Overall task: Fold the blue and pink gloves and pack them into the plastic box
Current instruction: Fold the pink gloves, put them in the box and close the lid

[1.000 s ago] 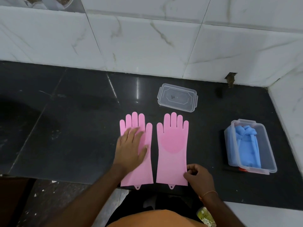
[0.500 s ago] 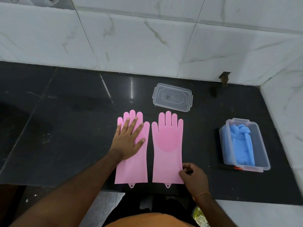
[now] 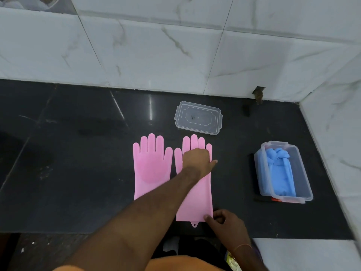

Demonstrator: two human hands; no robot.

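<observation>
Right hand (image 3: 226, 224) pinching cuff corner of right pink glove (image 3: 197, 200), left hand (image 3: 197, 160) curled over its finger bases, left pink glove (image 3: 151, 167) just beside, flat, blue gloves (image 3: 281, 173) folded in box (image 3: 304, 194), lid (image 3: 198, 118) beyond, dark mark unreadable

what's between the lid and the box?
Nothing: in the head view, only bare black counter separates the lid from the box holding the blue gloves.

Black counter (image 3: 78, 153), marble wall tiles (image 3: 156, 51)
</observation>
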